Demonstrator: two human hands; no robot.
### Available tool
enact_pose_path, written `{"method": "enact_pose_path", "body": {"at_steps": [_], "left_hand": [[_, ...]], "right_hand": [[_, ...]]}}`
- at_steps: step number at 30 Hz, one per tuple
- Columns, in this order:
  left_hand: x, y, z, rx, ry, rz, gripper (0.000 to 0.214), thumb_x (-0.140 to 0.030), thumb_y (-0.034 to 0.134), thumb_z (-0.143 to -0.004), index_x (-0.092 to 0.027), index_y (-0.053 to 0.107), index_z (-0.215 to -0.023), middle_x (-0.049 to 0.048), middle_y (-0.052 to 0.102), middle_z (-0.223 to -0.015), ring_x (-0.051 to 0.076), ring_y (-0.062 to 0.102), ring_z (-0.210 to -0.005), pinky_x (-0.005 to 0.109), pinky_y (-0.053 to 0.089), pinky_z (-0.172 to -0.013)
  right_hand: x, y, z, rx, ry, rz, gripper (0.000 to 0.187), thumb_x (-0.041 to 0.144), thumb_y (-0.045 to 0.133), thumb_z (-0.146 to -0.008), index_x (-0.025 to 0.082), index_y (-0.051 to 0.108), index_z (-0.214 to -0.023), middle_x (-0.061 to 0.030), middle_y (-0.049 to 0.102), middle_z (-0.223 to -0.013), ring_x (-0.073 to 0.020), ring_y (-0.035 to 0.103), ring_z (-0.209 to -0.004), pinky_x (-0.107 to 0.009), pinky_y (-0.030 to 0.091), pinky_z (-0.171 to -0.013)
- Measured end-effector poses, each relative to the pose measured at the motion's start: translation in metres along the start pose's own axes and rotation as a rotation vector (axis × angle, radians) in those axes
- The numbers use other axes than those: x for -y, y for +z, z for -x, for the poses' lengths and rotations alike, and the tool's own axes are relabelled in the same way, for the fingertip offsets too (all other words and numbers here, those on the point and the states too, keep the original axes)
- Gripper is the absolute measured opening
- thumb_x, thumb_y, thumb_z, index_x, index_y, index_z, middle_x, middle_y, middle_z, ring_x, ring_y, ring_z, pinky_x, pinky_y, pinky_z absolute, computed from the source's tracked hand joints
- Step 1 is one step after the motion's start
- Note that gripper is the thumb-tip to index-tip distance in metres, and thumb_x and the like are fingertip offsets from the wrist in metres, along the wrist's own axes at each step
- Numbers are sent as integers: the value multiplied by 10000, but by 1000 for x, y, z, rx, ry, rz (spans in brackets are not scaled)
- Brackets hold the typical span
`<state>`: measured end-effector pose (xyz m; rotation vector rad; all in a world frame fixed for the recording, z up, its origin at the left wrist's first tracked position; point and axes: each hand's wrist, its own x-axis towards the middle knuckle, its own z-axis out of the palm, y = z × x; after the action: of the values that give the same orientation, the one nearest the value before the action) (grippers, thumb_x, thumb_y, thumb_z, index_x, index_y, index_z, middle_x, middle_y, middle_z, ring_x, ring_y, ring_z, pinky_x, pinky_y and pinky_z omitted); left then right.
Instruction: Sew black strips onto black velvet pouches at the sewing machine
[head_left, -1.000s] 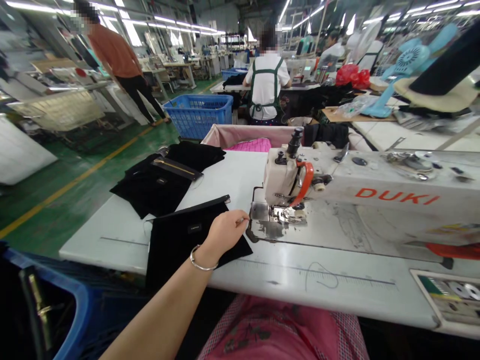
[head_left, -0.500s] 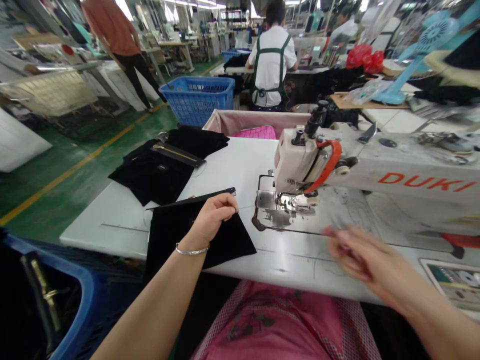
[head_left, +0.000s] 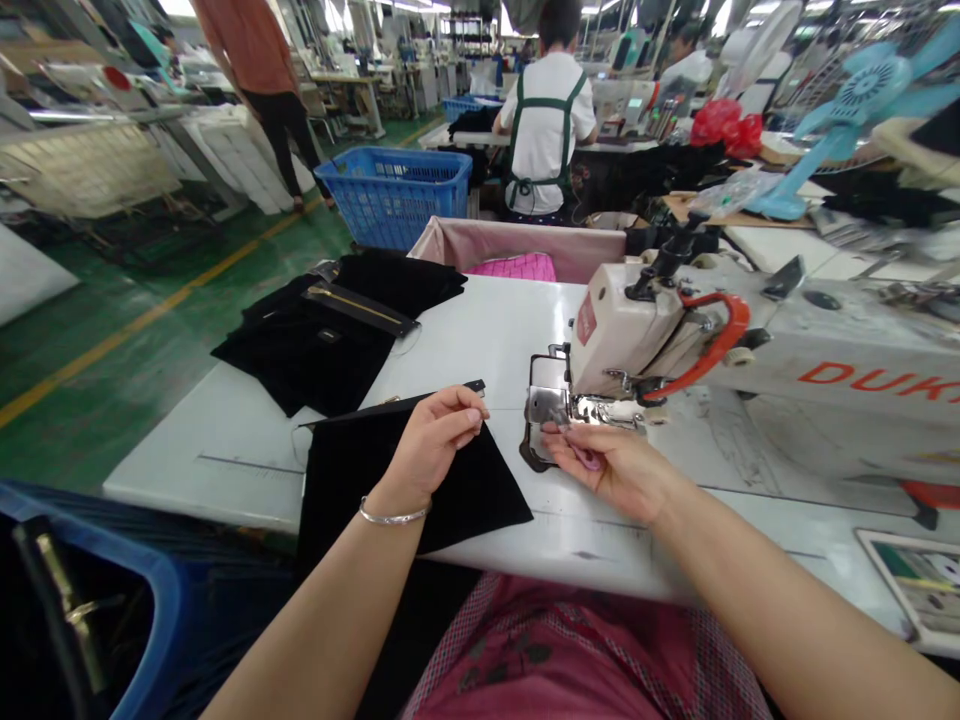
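Observation:
My left hand [head_left: 442,432], a silver bangle at its wrist, is closed in a pinch over the black fabric piece [head_left: 472,490]. A thin thread [head_left: 508,409] runs from its fingertips toward the sewing machine [head_left: 626,325]. Along the fabric's upper edge lies a dark zipper strip [head_left: 474,386]. My right hand [head_left: 619,465] is curled around small thread snips [head_left: 586,457], of which a pinkish-purple handle shows; the blades are hard to make out. Its fingertips are at the metal needle plate [head_left: 547,405], just left of the presser foot.
Black fabric pieces with a zipper [head_left: 337,330] are stacked at the table's left. A blue crate [head_left: 169,590] stands at lower left, another blue basket [head_left: 397,195] beyond the table. A pink-lined bin [head_left: 517,235] adjoins the far edge. A co-worker [head_left: 544,130] sits ahead.
My right hand has swung left from the table's right side to the needle plate, with the snips in it. My left hand keeps its pinch. The view has shifted slightly.

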<state>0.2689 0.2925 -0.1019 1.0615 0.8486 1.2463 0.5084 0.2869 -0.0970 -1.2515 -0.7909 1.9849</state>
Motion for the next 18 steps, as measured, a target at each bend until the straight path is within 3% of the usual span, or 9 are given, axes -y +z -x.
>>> {"method": "enact_pose_path", "body": {"at_steps": [3, 5, 8, 10, 13, 18], "left_hand": [[-3, -1, -1, -98, 72, 23, 61, -215, 610, -762, -154, 618, -759, 48, 576, -878, 130, 501, -744, 231, 351, -573], [-5, -1, -1, -167, 138, 5, 61, -195, 581, -750, -155, 600, -708, 67, 581, -953, 175, 533, -915, 253, 421, -704], [-6, 0, -1, -222, 190, -30, 72, -183, 551, -746, -157, 583, -688, 74, 574, -971, 197, 526, -987, 290, 431, -841], [-5, 1, -1, -224, 201, -6, 58, -173, 546, -750, -158, 582, -707, 63, 557, -938, 175, 520, -913, 285, 427, -822], [-4, 1, -2, -209, 217, 37, 44, -147, 541, -745, -155, 577, -722, 43, 523, -852, 142, 482, -798, 263, 412, -751], [-3, 1, -2, -179, 199, 46, 31, -146, 526, -727, -148, 554, -712, 44, 514, -839, 129, 461, -743, 255, 397, -690]], "right_hand": [[1, 10, 10, 192, 116, 136, 188, 170, 582, -852, 89, 652, -1006, -53, 659, -735, -51, 411, -401, -191, 345, -372], [0, 22, 15, 209, -13, 435, 221, 298, 513, -931, 133, 650, -986, -7, 608, -657, -65, 378, -406, -205, 291, -384], [-2, 41, 12, 0, -434, 1238, 367, 418, 313, -1014, 199, 603, -963, -15, 625, -747, -138, 568, -647, -246, 395, -565], [-4, 53, 2, -154, -568, 1539, 355, 419, 294, -1018, 199, 570, -988, -60, 654, -882, -190, 613, -793, -281, 403, -641], [-7, 65, -22, -254, -601, 1631, 342, 418, 303, -1016, 178, 547, -1021, -114, 651, -979, -229, 622, -867, -293, 386, -644], [-7, 78, -51, -290, -650, 1740, 350, 415, 281, -1024, 186, 546, -1019, -96, 656, -962, -214, 640, -823, -275, 363, -599]]}}
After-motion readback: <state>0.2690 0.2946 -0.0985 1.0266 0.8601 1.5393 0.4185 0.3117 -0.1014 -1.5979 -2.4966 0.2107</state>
